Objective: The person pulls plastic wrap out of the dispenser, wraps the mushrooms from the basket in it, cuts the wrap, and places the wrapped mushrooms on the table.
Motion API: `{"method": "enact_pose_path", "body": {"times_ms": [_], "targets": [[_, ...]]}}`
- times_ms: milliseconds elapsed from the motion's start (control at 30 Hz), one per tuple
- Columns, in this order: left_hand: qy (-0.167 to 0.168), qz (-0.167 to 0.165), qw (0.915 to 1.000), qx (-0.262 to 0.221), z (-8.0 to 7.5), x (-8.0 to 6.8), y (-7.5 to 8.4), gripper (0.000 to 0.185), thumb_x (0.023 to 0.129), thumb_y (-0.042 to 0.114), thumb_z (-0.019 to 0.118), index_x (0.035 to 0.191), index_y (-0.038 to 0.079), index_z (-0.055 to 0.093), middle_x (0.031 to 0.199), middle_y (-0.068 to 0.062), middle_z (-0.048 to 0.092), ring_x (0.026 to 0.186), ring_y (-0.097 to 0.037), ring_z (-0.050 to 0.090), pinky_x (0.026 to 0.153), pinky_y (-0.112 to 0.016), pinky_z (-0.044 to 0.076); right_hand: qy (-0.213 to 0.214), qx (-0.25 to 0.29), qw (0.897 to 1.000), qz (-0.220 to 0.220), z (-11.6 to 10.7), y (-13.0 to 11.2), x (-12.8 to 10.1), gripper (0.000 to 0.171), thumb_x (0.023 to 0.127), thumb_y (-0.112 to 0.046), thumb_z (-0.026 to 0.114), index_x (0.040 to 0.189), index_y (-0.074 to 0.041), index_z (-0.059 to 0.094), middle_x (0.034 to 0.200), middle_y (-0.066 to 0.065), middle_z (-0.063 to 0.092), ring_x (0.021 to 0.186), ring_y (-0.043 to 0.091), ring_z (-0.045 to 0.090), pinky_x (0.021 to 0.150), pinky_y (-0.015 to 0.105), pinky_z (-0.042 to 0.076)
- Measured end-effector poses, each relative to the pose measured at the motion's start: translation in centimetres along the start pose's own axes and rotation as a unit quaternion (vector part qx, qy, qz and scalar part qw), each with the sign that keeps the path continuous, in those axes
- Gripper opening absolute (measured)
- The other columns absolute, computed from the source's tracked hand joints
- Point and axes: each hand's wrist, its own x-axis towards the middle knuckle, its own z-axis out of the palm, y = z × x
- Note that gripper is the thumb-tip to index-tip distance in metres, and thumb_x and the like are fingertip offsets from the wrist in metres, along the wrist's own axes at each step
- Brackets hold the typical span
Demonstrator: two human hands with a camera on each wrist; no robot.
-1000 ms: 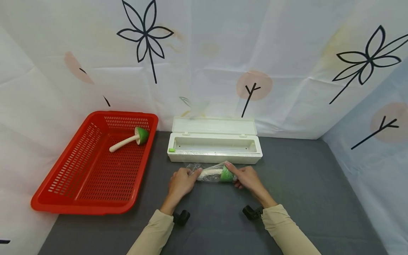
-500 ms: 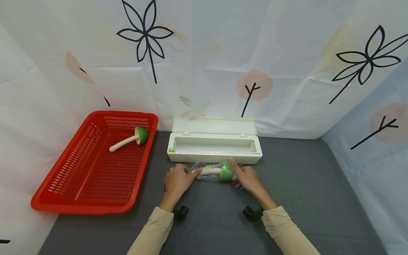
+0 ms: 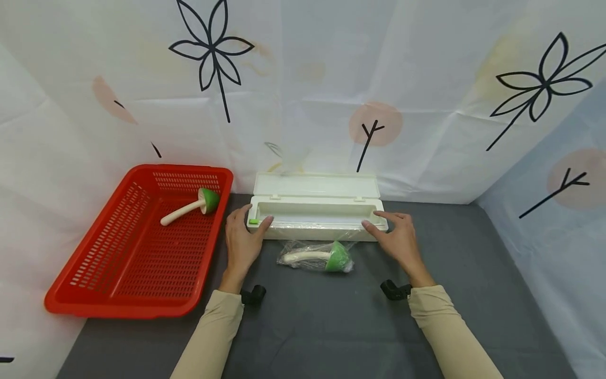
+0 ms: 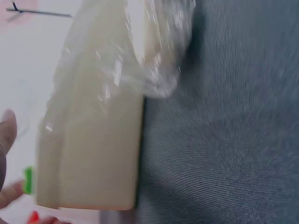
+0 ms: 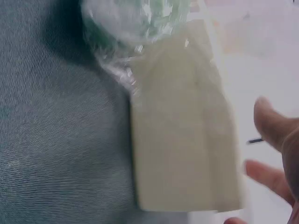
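Note:
A toy mushroom (image 3: 337, 256) with a green cap and pale stem lies on the dark cloth, wrapped in crinkled cling film. Just behind it is a white cling film dispenser (image 3: 312, 233), its lid (image 3: 316, 185) raised. Film runs between the dispenser's front edge and the wrapped mushroom. My left hand (image 3: 240, 245) is at the dispenser's left end, near a green slider (image 4: 28, 180), thumb and fingers apart. Over the right end, my right hand (image 3: 401, 241) has its fingers spread. Neither hand grips anything; whether the fingertips touch the dispenser is unclear.
On the left stands a red plastic basket (image 3: 120, 310) with a second, unwrapped mushroom (image 3: 182, 211) in it. A white patterned cloth (image 3: 307, 116) hangs close behind the dispenser. Dark grey cloth (image 3: 322, 326) covers the table.
Both hands have let go of the wrapped mushroom, which now lies on the cloth. They have moved apart and away from me to the dispenser's two ends.

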Motion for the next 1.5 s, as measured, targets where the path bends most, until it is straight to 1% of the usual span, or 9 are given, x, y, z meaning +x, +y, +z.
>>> {"method": "enact_pose_path", "body": {"times_ms": [100,267,433,567,700,833,1133,1333,1500], "targets": [[-0.023,0.003,0.9993,-0.028,0.4,0.5,-1.0,0.063,0.084,0.028,0.086,0.135,-0.001,0.062,0.137,-0.027,0.053,0.130,-0.041,0.047,0.110,-0.054,0.035,-0.059,0.013,0.998,0.011,0.3,0.9,0.4,0.050,0.095,-0.032,0.074,0.133,-0.002,0.066,0.143,0.032,0.044,0.133,0.049,0.039,0.103,0.066,0.036],[-0.034,0.014,0.9954,-0.089,0.7,0.5,-2.2,0.053,0.079,0.015,0.090,0.126,-0.001,0.070,0.133,-0.024,0.060,0.114,-0.038,0.057,0.086,-0.043,0.047,-0.063,0.031,0.998,-0.006,0.9,1.7,0.6,0.037,0.091,-0.023,0.079,0.119,0.001,0.074,0.138,0.034,0.048,0.134,0.049,0.038,0.107,0.066,0.032],[0.022,-0.001,0.9901,-0.139,1.2,0.3,-2.6,0.067,0.072,0.013,0.094,0.129,-0.004,0.062,0.124,-0.020,0.066,0.108,-0.031,0.064,0.083,-0.025,0.049,-0.041,0.031,0.998,-0.020,1.1,2.0,0.9,0.034,0.087,-0.021,0.083,0.113,0.000,0.077,0.128,0.029,0.057,0.107,0.043,0.054,0.090,0.058,0.045],[0.082,-0.015,0.9783,-0.190,1.9,-0.3,-2.4,0.066,0.069,0.013,0.096,0.124,-0.007,0.066,0.123,-0.020,0.069,0.112,-0.030,0.067,0.089,-0.032,0.054,-0.018,0.029,0.999,-0.034,1.3,2.1,0.9,0.032,0.084,-0.021,0.086,0.110,-0.002,0.079,0.114,0.022,0.066,0.074,0.029,0.055,0.068,0.044,0.046],[0.107,-0.016,0.9666,-0.232,2.6,-0.6,-2.3,0.054,0.071,0.007,0.094,0.119,-0.005,0.073,0.130,-0.023,0.064,0.121,-0.033,0.063,0.096,-0.041,0.051,-0.008,0.025,0.999,-0.029,1.4,2.1,0.8,0.032,0.083,-0.022,0.086,0.109,-0.004,0.079,0.109,0.021,0.064,0.076,0.025,0.052,0.068,0.039,0.044],[0.107,-0.031,0.9650,-0.237,3.0,-0.9,-2.0,0.050,0.075,0.004,0.091,0.120,-0.004,0.072,0.136,-0.025,0.060,0.129,-0.034,0.056,0.104,-0.041,0.046,-0.002,0.024,1.000,-0.019,1.5,2.1,0.6,0.033,0.083,-0.021,0.086,0.109,-0.003,0.079,0.108,0.021,0.061,0.083,0.028,0.051,0.070,0.042,0.043],[0.177,-0.023,0.9559,-0.233,3.4,-1.6,-1.5,0.048,0.071,0.004,0.093,0.111,-0.011,0.073,0.127,-0.027,0.065,0.120,-0.036,0.063,0.098,-0.041,0.050,0.004,0.025,1.000,-0.016,1.8,2.0,0.4,0.033,0.084,-0.021,0.086,0.111,-0.002,0.078,0.109,0.021,0.063,0.091,0.034,0.054,0.076,0.049,0.046],[0.140,0.010,0.9525,-0.270,3.4,-1.6,-1.7,0.033,0.074,-0.011,0.085,0.105,-0.013,0.074,0.132,-0.032,0.056,0.122,-0.047,0.056,0.094,-0.018,0.048,-0.005,0.022,1.000,-0.021,1.9,2.0,0.6,0.035,0.084,-0.021,0.085,0.111,-0.001,0.077,0.109,0.024,0.064,0.102,0.039,0.056,0.086,0.056,0.045],[0.083,-0.007,0.9617,-0.261,3.1,-1.5,-1.6,0.029,0.081,-0.010,0.080,0.110,-0.010,0.074,0.139,-0.029,0.044,0.128,-0.042,0.047,0.090,-0.013,0.042,-0.009,0.012,1.000,-0.023,1.7,1.9,0.7,0.035,0.084,-0.022,0.085,0.111,-0.001,0.078,0.107,0.023,0.066,0.102,0.040,0.056,0.087,0.057,0.045]]}}
